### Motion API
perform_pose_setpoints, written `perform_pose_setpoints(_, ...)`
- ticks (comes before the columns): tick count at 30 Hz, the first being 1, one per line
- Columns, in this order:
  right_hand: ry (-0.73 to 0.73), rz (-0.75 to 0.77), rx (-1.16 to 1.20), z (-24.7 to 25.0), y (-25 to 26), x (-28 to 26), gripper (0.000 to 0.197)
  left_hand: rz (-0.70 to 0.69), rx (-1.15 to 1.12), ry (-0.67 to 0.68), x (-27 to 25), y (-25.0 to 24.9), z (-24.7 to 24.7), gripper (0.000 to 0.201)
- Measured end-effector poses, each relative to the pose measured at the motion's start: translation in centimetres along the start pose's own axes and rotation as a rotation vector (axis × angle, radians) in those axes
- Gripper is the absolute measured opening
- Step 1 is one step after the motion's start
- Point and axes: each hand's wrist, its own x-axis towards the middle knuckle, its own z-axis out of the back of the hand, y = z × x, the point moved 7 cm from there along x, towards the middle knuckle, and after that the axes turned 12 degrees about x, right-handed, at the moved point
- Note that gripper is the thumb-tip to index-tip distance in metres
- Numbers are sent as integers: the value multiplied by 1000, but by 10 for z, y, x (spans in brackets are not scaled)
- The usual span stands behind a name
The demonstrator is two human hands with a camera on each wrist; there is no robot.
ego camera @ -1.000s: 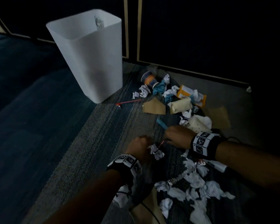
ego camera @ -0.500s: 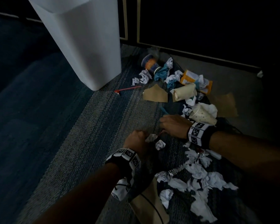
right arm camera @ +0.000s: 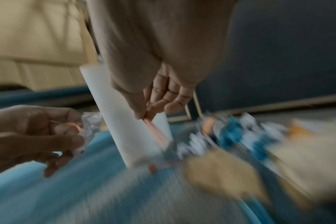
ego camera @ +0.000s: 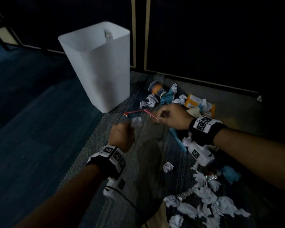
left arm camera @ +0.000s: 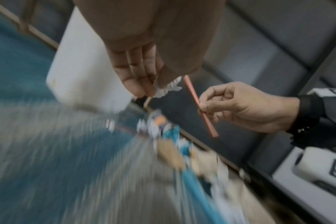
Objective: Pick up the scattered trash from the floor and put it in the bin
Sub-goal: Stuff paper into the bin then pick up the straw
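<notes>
The white bin [ego camera: 99,66] stands upright on the carpet by the dark wall. My left hand [ego camera: 122,134] is raised off the floor and grips a crumpled white paper ball [ego camera: 136,120], which shows at my fingertips in the left wrist view [left arm camera: 167,87]. To its right, my right hand [ego camera: 171,116] pinches a short red straw [ego camera: 150,114] between thumb and fingers; the straw [left arm camera: 199,106] slants in the left wrist view and blurs in front of the bin [right arm camera: 155,133] in the right wrist view. Both hands hover in front of the bin's base.
A second red straw [ego camera: 133,112] lies on the carpet by the bin's foot. Beyond my right hand sit a blue-orange cup [ego camera: 156,88], teal wrapper [ego camera: 167,96] and orange box [ego camera: 197,102]. Several crumpled papers [ego camera: 204,199] cover the floor at lower right.
Both hands have lifted from the floor and moved toward the bin, the left with the paper ball, the right with the red straw. One paper ball stayed on the carpet.
</notes>
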Motion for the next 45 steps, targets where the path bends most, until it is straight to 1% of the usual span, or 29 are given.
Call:
perform_pose_setpoints(1,-46,8,64,6,11,6,8,19,-28,-54,8,2,15,15)
perform_pose_setpoints(2,-97,34,119,13,22,13,12,38,-57,-99,16,4,29,14)
perform_pose_setpoints(4,-171,117,197,25,47,28,18,30,-97,-200,29,8,57,21)
perform_pose_setpoints(6,-200,175,239,32,69,45,12,13,-100,-295,41,9,87,22)
perform_pose_setpoints(8,-233,197,271,38,87,61,10,7,-101,-374,54,11,116,23)
perform_pose_setpoints(11,-296,213,310,43,108,86,12,-35,-89,-466,74,9,157,23)
perform_pose_setpoints(14,-350,230,404,44,126,109,12,-82,-92,-558,91,8,194,17)
perform_pose_setpoints(16,-370,228,477,44,139,122,16,-98,-64,-585,101,8,211,24)
perform_pose_setpoints(18,-389,225,530,43,151,135,18,-73,18,-550,115,9,219,38)
perform_pose_setpoints(22,-443,211,620,44,171,161,22,49,163,-357,141,20,212,64)
perform_pose_setpoints(24,-464,184,672,41,175,174,23,56,258,-266,151,27,200,68)
perform_pose_setpoints(26,-469,157,719,38,176,184,24,13,363,-210,156,32,187,70)
perform_pose_setpoints(28,-464,136,742,33,175,193,23,-5,409,-189,157,36,178,74)
perform_pose_setpoints(31,-454,105,744,28,173,201,25,-50,466,-215,157,38,173,87)
perform_pose_setpoints(34,-394,69,743,25,174,203,34,-79,494,-238,155,38,169,99)
perform_pose_setpoints(37,-337,77,705,28,178,199,46,-72,480,-232,153,36,168,103)
perform_pose_setpoints(39,-330,90,660,33,177,193,49,-62,472,-212,153,37,168,106)
perform_pose_setpoints(42,-349,112,649,42,169,172,45,-54,483,-176,152,37,169,108)
perform_pose_setpoints(45,-351,84,580,46,148,143,34,-25,527,-132,151,37,171,111)
